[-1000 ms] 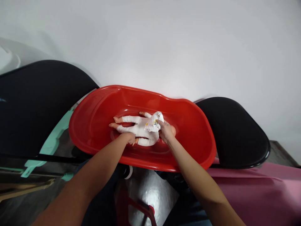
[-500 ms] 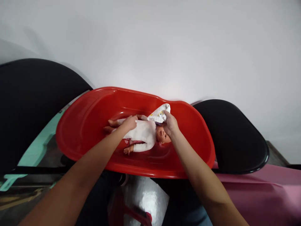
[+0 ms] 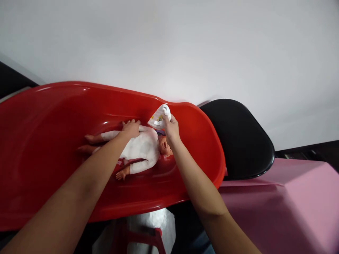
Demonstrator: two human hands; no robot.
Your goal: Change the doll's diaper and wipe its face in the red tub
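A baby doll (image 3: pixel 140 150) in a white bodysuit lies on its back inside a red plastic baby tub (image 3: pixel 47 116), head to the right. My left hand (image 3: pixel 131 127) rests on the doll's hip and upper legs, fingers curled over it. My right hand (image 3: pixel 171 127) is raised just above the doll's head and pinches a small white cloth (image 3: pixel 159 116) with coloured print, lifted clear of the doll.
A black rounded chair seat (image 3: pixel 238 137) stands right of the tub. A pink surface (image 3: pixel 286 204) fills the lower right. A white wall (image 3: pixel 169 46) is behind. Below the tub I see a red stool frame (image 3: pixel 148 236) and a shiny floor.
The cloth has come off the doll's chest and face and risen above its head in my right hand. My left hand moved from the doll's arm to its hip. The view shifted right and closer.
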